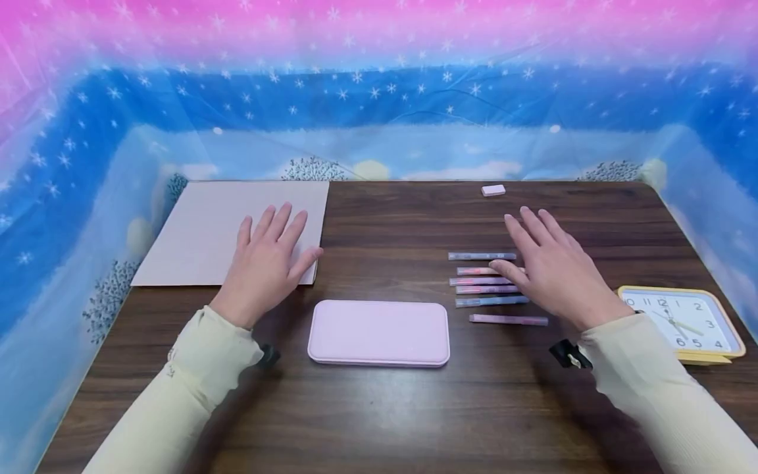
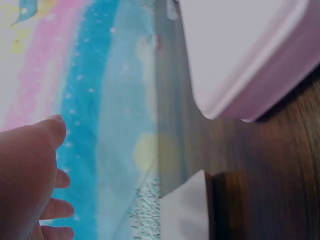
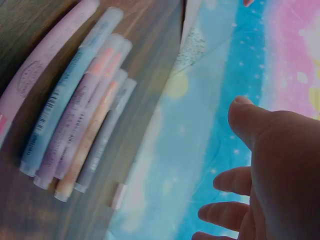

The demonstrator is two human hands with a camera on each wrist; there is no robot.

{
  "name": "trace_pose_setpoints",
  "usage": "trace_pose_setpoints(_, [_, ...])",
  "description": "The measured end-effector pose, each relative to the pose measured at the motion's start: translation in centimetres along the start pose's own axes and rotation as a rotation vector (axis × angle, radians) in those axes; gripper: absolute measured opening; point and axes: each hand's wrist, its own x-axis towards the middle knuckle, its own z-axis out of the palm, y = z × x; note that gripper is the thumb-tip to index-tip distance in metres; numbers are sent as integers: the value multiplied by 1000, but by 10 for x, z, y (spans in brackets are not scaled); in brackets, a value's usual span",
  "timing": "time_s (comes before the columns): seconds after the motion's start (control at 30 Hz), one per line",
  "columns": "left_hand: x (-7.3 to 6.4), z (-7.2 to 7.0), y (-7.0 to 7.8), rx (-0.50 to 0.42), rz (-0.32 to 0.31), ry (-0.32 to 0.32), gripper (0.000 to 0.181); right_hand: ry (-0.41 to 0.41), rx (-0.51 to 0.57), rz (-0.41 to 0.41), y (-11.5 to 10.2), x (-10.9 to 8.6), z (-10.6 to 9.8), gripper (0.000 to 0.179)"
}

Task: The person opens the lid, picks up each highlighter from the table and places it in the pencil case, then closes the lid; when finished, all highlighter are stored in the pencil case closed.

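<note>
My left hand (image 1: 264,266) is held with its fingers spread, overlapping the right part of a pale flat board (image 1: 195,230) in the head view. My right hand (image 1: 553,273) is also spread, its thumb beside a row of several capped marker pens (image 1: 482,281) in grey, orange, purple and blue. Nearest me in that row lies a pink pen (image 1: 508,320). Neither hand holds anything. Between the hands, towards me, sits a closed pink pencil case (image 1: 379,333); its rounded corner shows large in the left wrist view.
A small white and pink eraser (image 1: 493,190) lies near the far table edge. On the right stands a yellow-framed clock (image 1: 681,322), partly covered by my right sleeve. A blue and pink snowflake curtain (image 1: 379,92) surrounds the dark wooden table (image 1: 379,421).
</note>
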Motion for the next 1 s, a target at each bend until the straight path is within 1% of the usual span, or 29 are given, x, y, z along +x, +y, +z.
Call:
trace_pose_setpoints(0.1, [-10, -8, 1, -15, 15, 44, 66, 37, -10, -32, -5, -5, -4, 84])
trace_pose_setpoints(0.17, [-19, -11, 3, -33, 26, 78, 64, 59, -13, -60, -9, -10, -5, 83])
trace_pose_setpoints(0.23, [-31, -14, 4, -69, 35, 113, 63, 74, -9, -89, -14, -14, -5, 81])
trace_pose_setpoints(0.37, [-57, -14, 6, -155, 50, 178, 59, 84, 12, -131, -24, -23, 2, 79])
trace_pose_setpoints(0.43, [-69, -9, 8, -184, 52, 183, 57, 98, 26, -162, -29, -26, 8, 78])
trace_pose_setpoints(0.5, [-79, -3, 9, -201, 50, 163, 58, 110, 40, -198, -34, -29, 16, 77])
trace_pose_setpoints(0.57, [-86, 6, 11, -216, 45, 123, 61, 124, 46, -242, -39, -30, 24, 76])
trace_pose_setpoints(0.73, [-98, 27, 16, -248, -6, -40, 75, 162, 21, -347, -54, -29, 45, 78])
trace_pose_setpoints(0.8, [-102, 32, 18, -265, -34, -92, 80, 175, 9, -378, -59, -28, 51, 80])
trace_pose_setpoints(0.9, [-106, 39, 19, -296, -49, -128, 88, 167, 1, -400, -65, -26, 58, 81])
trace_pose_setpoints(1.0, [-106, 45, 21, -310, -27, -126, 93, 132, 12, -391, -71, -27, 62, 83])
